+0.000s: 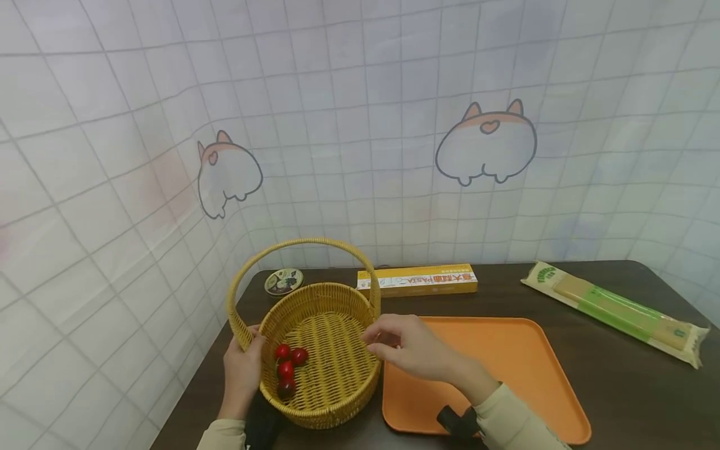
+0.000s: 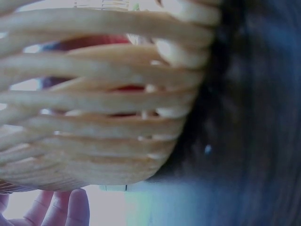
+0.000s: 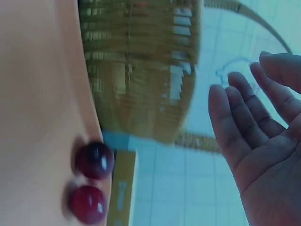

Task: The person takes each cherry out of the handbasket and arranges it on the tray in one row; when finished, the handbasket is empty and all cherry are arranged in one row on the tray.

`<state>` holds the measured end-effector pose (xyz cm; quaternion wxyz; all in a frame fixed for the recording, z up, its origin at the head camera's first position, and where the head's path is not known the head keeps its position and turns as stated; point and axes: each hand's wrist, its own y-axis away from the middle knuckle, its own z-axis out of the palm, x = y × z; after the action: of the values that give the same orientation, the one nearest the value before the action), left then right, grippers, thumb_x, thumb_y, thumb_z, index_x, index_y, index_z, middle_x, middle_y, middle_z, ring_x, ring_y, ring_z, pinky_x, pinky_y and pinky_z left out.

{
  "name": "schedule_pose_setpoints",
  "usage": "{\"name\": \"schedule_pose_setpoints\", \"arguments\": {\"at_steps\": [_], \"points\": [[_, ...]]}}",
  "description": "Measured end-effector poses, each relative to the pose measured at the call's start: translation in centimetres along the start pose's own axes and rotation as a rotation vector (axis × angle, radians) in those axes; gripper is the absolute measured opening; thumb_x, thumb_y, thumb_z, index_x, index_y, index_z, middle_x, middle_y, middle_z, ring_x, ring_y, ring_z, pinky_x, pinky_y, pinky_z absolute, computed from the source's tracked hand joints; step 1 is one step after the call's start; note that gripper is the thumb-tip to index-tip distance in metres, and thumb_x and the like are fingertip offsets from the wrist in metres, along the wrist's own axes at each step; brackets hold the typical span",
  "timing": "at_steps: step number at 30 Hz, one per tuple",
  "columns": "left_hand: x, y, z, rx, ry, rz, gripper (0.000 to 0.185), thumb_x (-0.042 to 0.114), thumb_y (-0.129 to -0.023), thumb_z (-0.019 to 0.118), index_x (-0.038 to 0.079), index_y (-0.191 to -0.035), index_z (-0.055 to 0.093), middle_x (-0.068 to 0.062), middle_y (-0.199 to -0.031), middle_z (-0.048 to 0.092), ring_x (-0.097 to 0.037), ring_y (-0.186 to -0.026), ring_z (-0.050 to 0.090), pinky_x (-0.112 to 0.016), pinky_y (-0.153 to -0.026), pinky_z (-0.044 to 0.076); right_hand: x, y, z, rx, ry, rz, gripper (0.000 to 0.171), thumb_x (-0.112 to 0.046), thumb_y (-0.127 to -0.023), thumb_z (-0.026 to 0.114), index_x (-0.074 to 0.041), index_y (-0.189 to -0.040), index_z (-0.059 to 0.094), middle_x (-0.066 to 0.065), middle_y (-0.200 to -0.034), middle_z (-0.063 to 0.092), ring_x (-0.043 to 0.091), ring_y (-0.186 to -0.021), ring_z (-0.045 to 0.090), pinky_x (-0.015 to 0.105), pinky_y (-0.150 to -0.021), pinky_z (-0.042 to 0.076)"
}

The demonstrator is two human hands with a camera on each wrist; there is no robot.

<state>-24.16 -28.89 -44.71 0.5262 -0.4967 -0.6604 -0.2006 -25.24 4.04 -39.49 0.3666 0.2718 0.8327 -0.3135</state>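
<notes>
Wicker basket (image 1: 320, 350) steadied at the table's left end, hands on both sides.

Four red cherries (image 1: 287, 365) lie at its nine o'clock wall. Left hand (image 1: 243, 369) grips the rim there; right hand (image 1: 407, 347) hovers at three o'clock, fingers relaxed, empty. Orange tray (image 1: 506, 369) touches the basket's right, two cherries (image 3: 91, 186) on it; pasta box (image 1: 419, 279) at twelve.

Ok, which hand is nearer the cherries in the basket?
Left. The left hand holds the basket rim beside the cherries; the right hand hovers at the opposite rim.
</notes>
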Motion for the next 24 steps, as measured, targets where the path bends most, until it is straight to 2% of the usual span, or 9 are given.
{"name": "schedule_pose_setpoints", "arguments": {"at_steps": [6,9,12,17,20,24], "points": [[0.3,0.0,0.0,-0.004,-0.007,-0.021,0.029,0.023,-0.099,0.050,0.002,-0.115,0.061,-0.018,-0.121,0.062,-0.026,-0.096,0.054,-0.032,-0.076,0.045,-0.4,-1.9,3.4,-0.076,-0.064,-0.015,0.016,-0.019,-0.096,0.063,-0.019,-0.111,0.068,-0.005,-0.109,0.068,0.007,-0.093,0.064,0.025,-0.081,0.052],[0.5,0.0,0.1,-0.013,-0.007,-0.024,0.029,0.023,-0.099,0.049,0.001,-0.115,0.061,-0.018,-0.121,0.062,-0.026,-0.097,0.054,-0.031,-0.076,0.045,-0.3,-2.8,4.9,-0.120,-0.040,-0.018,0.017,-0.018,-0.096,0.063,-0.017,-0.112,0.069,-0.003,-0.109,0.068,0.003,-0.093,0.063,0.021,-0.081,0.051],[0.4,0.0,0.1,-0.004,-0.014,-0.030,0.030,0.023,-0.099,0.050,0.001,-0.115,0.061,-0.019,-0.122,0.062,-0.026,-0.099,0.055,-0.032,-0.078,0.044,-0.3,-3.7,6.0,-0.171,0.085,-0.039,0.019,-0.021,-0.095,0.063,-0.018,-0.113,0.069,-0.004,-0.109,0.068,0.000,-0.092,0.061,0.018,-0.079,0.049],[0.3,-0.1,0.2,0.000,-0.009,-0.017,0.028,0.021,-0.098,0.051,0.001,-0.115,0.062,-0.019,-0.121,0.062,-0.027,-0.098,0.056,-0.032,-0.077,0.045,-0.7,-5.1,7.2,-0.237,0.318,-0.054,0.023,-0.023,-0.093,0.065,-0.017,-0.115,0.070,-0.010,-0.112,0.067,0.004,-0.095,0.061,0.020,-0.081,0.047],[0.4,0.0,0.2,0.000,-0.002,-0.013,0.027,0.020,-0.098,0.052,0.002,-0.114,0.062,-0.018,-0.120,0.063,-0.027,-0.096,0.055,-0.032,-0.075,0.046,-1.0,-5.8,7.8,-0.257,0.361,-0.045,0.026,-0.022,-0.091,0.067,-0.016,-0.116,0.070,-0.010,-0.112,0.068,0.004,-0.098,0.061,0.020,-0.083,0.047],[0.6,0.1,0.1,0.002,-0.011,-0.011,0.029,0.021,-0.099,0.050,0.001,-0.116,0.062,-0.020,-0.121,0.062,-0.028,-0.098,0.055,-0.034,-0.078,0.044,-1.3,-6.6,8.6,-0.273,0.350,-0.047,0.028,-0.022,-0.090,0.068,-0.016,-0.117,0.069,-0.009,-0.113,0.068,0.004,-0.104,0.060,0.021,-0.086,0.047]]}}
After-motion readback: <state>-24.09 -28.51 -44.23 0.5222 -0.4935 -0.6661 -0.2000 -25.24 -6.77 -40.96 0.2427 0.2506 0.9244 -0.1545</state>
